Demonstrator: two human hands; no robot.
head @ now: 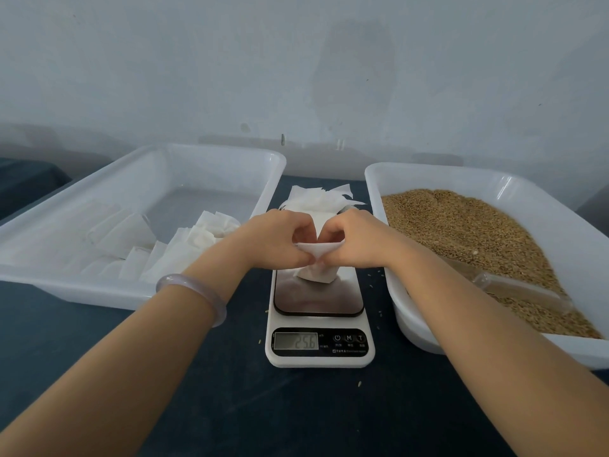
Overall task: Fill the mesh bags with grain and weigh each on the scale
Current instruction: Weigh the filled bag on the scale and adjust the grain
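Off to the left of the fingers, a white tray (82,289) sits on the dark counter (230,407). Its near rim comes close to the left forearm, and tied-off white bags (197,239) are heaped in its near right corner. A pale bracelet (194,291) rings the left wrist.

The left hand (276,239) and right hand (356,240) meet over the scale (319,357). The fingers (303,255) of both are curled in, pinching the gathered top of a small mesh bag (318,273). The bag hangs just below the fingertips, and its bottom seems to rest on the far edge of the scale's plate. The rest of the plate, nearer than the fingers, is bare, and the display reads 25.6.

Just beyond the knuckles, a loose pile of empty bags (323,196) lies in the narrow gap between the two trays.

To the right of the fingers, a second tray (445,171) holds brown grain (461,232), with a clear scoop (520,288) lying in it under the right forearm. Its rim stands just beside the scale. A few stray grains dot the open counter on either side of the scale.
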